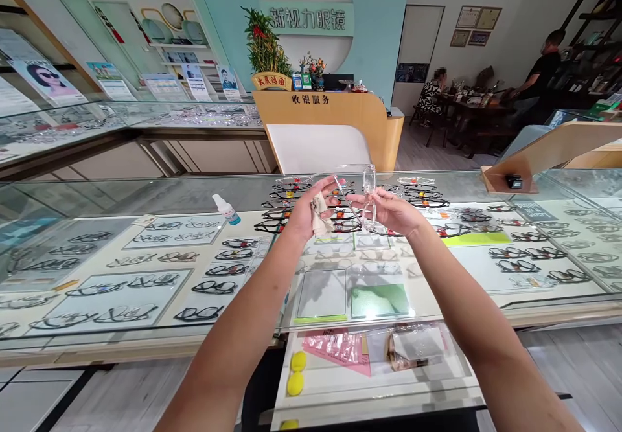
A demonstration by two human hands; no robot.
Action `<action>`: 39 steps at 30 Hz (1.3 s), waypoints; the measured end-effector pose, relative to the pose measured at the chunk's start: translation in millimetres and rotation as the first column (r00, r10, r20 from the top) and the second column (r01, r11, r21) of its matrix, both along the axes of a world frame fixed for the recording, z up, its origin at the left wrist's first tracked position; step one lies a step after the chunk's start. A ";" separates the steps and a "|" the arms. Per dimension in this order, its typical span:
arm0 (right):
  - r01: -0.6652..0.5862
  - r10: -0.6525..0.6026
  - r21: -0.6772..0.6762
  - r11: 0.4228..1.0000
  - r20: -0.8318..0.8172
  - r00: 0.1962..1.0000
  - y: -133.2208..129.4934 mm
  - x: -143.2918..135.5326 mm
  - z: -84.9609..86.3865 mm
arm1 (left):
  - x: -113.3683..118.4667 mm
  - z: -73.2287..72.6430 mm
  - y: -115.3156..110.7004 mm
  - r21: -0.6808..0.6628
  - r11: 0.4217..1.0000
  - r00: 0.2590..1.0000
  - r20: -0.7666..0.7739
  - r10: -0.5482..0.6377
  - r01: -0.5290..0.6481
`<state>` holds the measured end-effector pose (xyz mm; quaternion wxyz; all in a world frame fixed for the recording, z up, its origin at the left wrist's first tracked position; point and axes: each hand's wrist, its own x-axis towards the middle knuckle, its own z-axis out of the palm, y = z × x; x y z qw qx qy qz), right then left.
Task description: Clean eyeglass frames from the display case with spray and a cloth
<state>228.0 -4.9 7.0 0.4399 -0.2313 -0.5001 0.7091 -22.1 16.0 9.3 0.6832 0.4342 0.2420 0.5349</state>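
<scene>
My right hand [392,212] pinches the clear glasses [370,179] between its fingers; my left hand [307,214], fingers parted, holds a cloth [320,217].

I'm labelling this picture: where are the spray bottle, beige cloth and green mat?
Spray bottle [227,210]: head view, middle of the bottle.
Beige cloth [321,218]: head view, middle of its folds.
Green mat [380,300]: head view, centre of its surface.

Head view only: looks forward and down over glass counter [243,302].
</scene>
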 end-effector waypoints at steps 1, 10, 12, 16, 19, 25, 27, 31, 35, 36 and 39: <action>0.009 -0.009 0.003 1.000 -0.001 1.000 1.0 0.1 -1.4 | 3.1 -1.7 -0.9 0.007 1.000 0.999 -0.032 -0.004 0.004; 0.107 -0.109 -0.030 0.994 -0.094 0.990 9.3 -2.3 -8.0 | 13.4 -4.2 -3.5 0.026 0.997 0.990 -0.117 0.072 -0.070; 0.146 -0.152 -0.048 0.988 -0.140 0.978 11.0 -1.1 -7.1 | 13.0 -4.9 -1.2 0.012 0.995 0.987 -0.121 0.103 -0.102; 0.270 -0.276 -0.057 0.961 -0.245 0.929 14.6 2.1 -5.6 | 13.6 -8.2 1.8 -0.002 0.983 0.975 -0.128 0.181 -0.182; 0.324 -0.327 -0.060 0.944 -0.299 0.897 15.8 2.2 -5.1 | 15.6 -9.3 0.8 0.000 0.979 0.967 -0.154 0.204 -0.206; 0.311 -0.329 -0.111 0.944 -0.392 0.859 17.8 6.4 -2.9 | 8.7 -10.7 6.6 -0.056 0.937 0.910 -0.265 0.320 -0.346; 0.318 -0.336 -0.113 0.941 -0.402 0.852 19.2 11.2 -2.1 | 2.2 -12.2 12.7 -0.084 0.898 0.866 -0.315 0.388 -0.433; 0.339 -0.360 -0.121 0.933 -0.373 0.855 21.3 19.2 -1.7 | -6.6 -14.8 20.4 -0.122 0.878 0.834 -0.397 0.384 -0.462; 0.369 -0.377 -0.085 0.925 -0.306 0.874 21.6 20.9 -2.4 | -3.7 -18.8 15.9 -0.104 0.931 0.820 -0.514 0.251 -0.350; 0.374 -0.378 -0.072 0.925 -0.294 0.878 21.4 20.6 -2.5 | -1.9 -20.5 14.0 -0.057 0.944 0.797 -0.553 0.242 -0.326; 0.382 -0.381 -0.056 0.923 -0.280 0.881 20.3 19.3 -1.9 | 2.1 -25.5 11.7 0.142 0.940 0.711 -0.622 0.329 -0.311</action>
